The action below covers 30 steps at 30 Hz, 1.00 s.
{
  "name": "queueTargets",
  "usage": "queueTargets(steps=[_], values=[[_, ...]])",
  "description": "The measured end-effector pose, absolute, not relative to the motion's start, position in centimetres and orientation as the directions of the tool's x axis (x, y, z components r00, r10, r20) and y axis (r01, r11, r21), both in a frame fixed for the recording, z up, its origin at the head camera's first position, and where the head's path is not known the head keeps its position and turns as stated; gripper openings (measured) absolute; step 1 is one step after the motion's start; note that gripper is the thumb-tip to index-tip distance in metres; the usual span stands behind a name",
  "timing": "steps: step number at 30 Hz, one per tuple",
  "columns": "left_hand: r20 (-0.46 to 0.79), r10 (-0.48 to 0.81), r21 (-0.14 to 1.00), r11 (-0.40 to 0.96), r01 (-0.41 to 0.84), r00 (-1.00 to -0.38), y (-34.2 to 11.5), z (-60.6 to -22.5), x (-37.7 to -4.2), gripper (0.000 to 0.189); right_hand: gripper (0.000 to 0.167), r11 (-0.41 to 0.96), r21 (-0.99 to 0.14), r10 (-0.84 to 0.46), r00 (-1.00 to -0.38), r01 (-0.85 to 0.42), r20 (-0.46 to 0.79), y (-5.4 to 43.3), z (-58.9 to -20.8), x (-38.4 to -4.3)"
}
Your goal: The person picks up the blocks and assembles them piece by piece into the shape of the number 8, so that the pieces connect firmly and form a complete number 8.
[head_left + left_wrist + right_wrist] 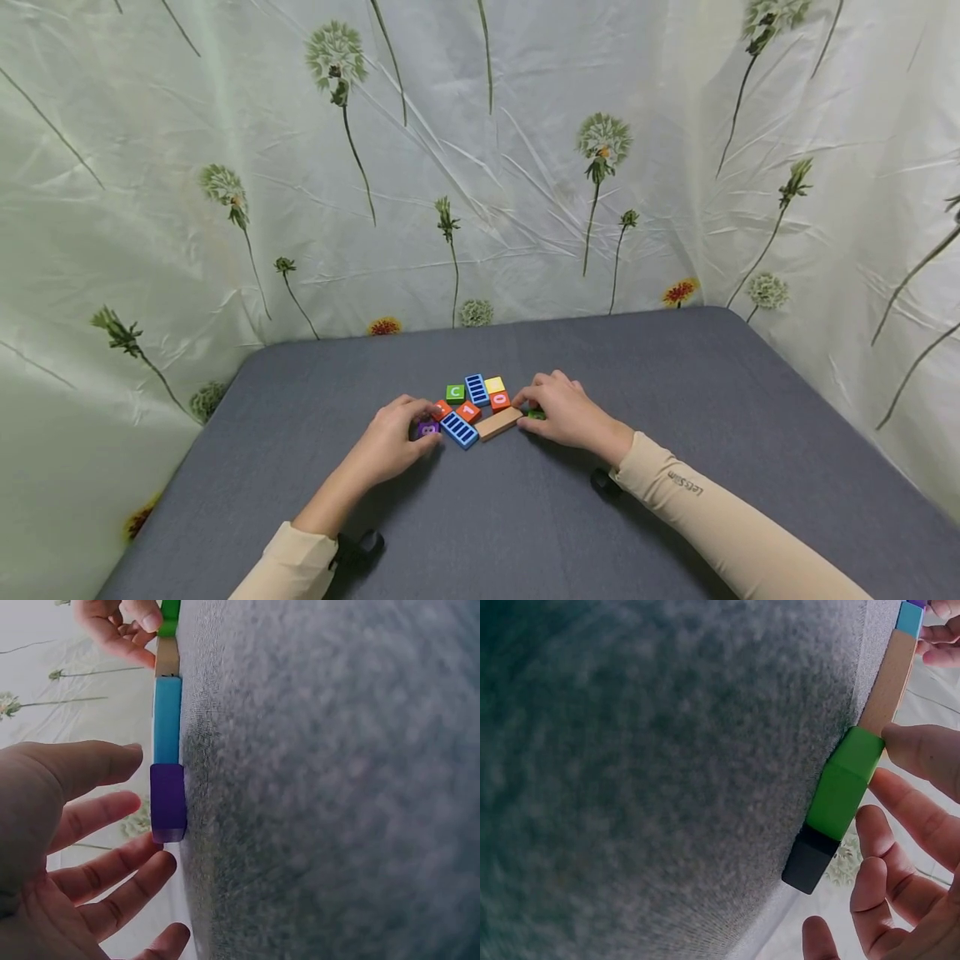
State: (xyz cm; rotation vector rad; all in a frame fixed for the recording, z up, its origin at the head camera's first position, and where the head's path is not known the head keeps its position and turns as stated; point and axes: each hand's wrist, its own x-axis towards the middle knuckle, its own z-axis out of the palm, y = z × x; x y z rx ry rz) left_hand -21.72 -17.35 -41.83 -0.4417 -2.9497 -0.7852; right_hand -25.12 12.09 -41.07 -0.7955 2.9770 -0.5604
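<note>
A tight cluster of flat toy blocks lies on the table. My left hand (pixel 395 435) is around the purple block (pixel 168 801) at the cluster's left end, fingers spread and thumb apart from it. Next to that lies a blue slotted block (pixel 459 430), then a plain wooden block (pixel 498 423). My right hand (pixel 566 410) is at the wooden block's right end; its thumb and forefinger tips touch at the green block (pixel 843 787) there. A black block (pixel 810 859) adjoins the green one, hidden under the hand in the head view.
Behind these sit orange-red number blocks (pixel 468 412), a green letter block (pixel 455 393), another blue slotted block (pixel 476 389) and a yellow block (pixel 494 384). The grey cloth-covered table (pixel 510 533) meets a floral curtain (pixel 525 167) at the back.
</note>
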Motion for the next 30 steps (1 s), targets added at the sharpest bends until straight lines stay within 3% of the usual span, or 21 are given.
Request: queueTargets(steps=[14,30], values=[[0.071,0.189,0.469,0.86,0.2,-0.979,-17.3,-41.3,-23.6,0.029,0.018,0.801,-0.346,-0.486,-0.868,-0.489,0.1,12.2,-41.1,-24.8],[0.012,0.207,0.455,0.87,0.189,-0.978,-17.2,-40.9,-24.8,0.025,0.009,0.792,-0.333,-0.504,-0.856,-0.512,0.118,11.8,-41.1,-23.9]])
